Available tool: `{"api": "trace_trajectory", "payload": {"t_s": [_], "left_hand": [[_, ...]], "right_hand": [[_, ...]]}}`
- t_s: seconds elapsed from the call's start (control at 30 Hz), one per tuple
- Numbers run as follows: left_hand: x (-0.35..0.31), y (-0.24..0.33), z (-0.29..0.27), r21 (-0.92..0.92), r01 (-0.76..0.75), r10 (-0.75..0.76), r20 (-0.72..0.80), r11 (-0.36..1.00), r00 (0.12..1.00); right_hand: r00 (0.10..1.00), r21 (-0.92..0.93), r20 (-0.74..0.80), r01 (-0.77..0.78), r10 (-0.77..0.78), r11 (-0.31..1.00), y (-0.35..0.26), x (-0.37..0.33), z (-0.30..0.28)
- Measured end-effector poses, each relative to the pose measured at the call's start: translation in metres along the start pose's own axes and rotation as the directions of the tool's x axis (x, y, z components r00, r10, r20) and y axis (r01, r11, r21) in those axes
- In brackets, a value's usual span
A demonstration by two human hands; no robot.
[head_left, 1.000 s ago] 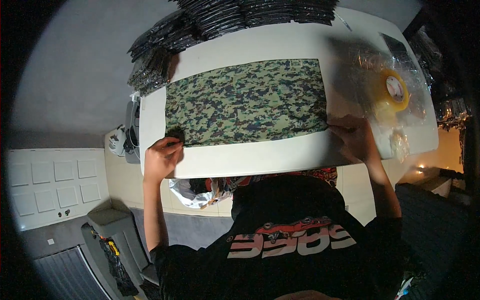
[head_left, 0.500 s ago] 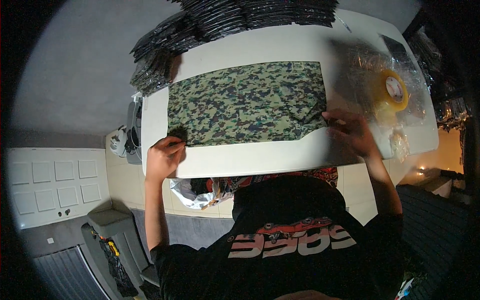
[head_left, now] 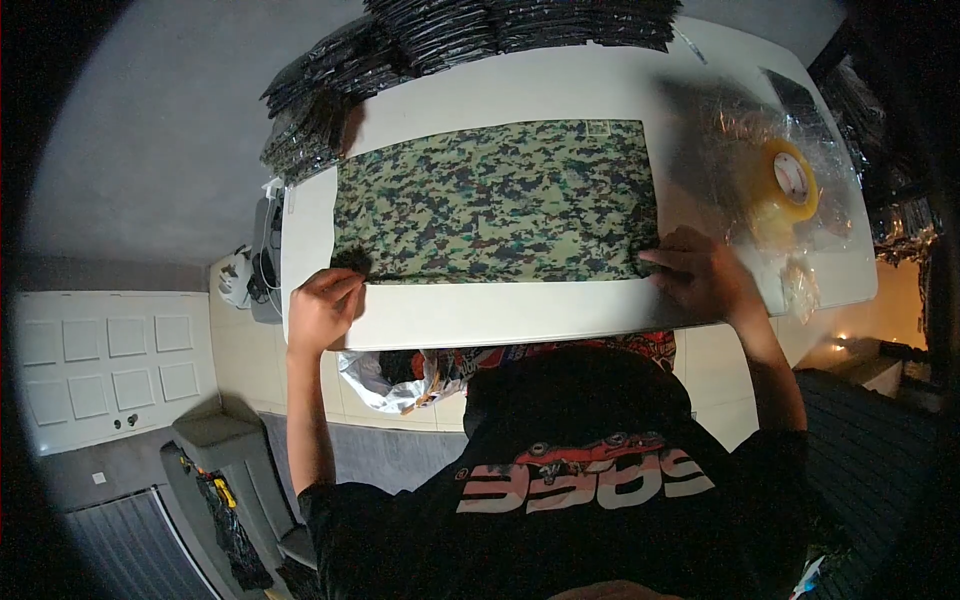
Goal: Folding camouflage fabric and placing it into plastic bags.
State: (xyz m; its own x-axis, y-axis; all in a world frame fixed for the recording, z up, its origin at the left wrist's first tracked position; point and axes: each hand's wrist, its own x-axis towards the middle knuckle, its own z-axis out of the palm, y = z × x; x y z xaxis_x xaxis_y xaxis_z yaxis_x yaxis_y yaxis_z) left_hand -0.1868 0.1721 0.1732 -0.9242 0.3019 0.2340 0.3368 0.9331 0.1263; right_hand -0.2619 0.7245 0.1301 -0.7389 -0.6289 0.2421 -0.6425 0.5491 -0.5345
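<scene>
A flat camouflage-print sheet [head_left: 495,205], green, brown and black, lies spread across the white table [head_left: 500,312]. I cannot tell whether it is cloth or thin plastic. A small pale outlined square sits near its far right corner. My left hand [head_left: 327,302] pinches the near left corner between thumb and fingers. At the near right corner, my right hand [head_left: 703,275] has its fingertips closed on the edge; part of this hand is in shadow. Between the two hands, the near edge runs almost straight, with a narrow fold along it.
Stacks of shiny black plastic packets [head_left: 450,45] line the table's far side. To the right, a yellow tape roll [head_left: 800,190] rests on clear plastic wrap [head_left: 745,130]. A silvery bag [head_left: 375,385] is under the near edge. Beyond the left end stands a grey chair [head_left: 225,455].
The sheet's near right corner, creased and raised before, now lies flatter, and its near edge is straighter. My right hand has shifted slightly toward me; my left hand keeps its pinch.
</scene>
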Motion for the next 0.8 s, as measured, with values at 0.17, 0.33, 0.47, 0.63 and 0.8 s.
{"api": "trace_trajectory", "payload": {"t_s": [0.17, 0.33, 0.47, 0.63, 0.8], "left_hand": [[-0.001, -0.002, 0.001, -0.039, -0.003, 0.002, -0.013, 0.999, 1.000], [-0.003, 0.001, -0.002, -0.013, -0.045, 0.045, -0.040, 0.999, 0.998], [-0.008, -0.002, -0.001, 0.002, -0.030, 0.030, -0.026, 1.000, 0.999], [-0.007, -0.010, -0.005, 0.042, -0.070, 0.072, -0.027, 0.997, 0.997], [-0.006, -0.013, -0.014, 0.009, -0.082, 0.082, -0.006, 0.997, 0.997]], "right_hand": [[0.998, -0.079, -0.026, 0.059, -0.061, 0.995, 0.019, -0.003, -0.007], [0.990, -0.092, -0.137, 0.017, -0.030, 0.996, 0.005, 0.001, -0.008], [0.956, -0.203, -0.215, 0.153, -0.197, 0.967, -0.004, 0.004, -0.010], [0.972, -0.296, -0.058, 0.201, -0.228, 0.934, -0.009, -0.008, -0.020], [0.990, -0.160, 0.014, 0.138, -0.137, 0.977, -0.029, 0.001, -0.036]]}}
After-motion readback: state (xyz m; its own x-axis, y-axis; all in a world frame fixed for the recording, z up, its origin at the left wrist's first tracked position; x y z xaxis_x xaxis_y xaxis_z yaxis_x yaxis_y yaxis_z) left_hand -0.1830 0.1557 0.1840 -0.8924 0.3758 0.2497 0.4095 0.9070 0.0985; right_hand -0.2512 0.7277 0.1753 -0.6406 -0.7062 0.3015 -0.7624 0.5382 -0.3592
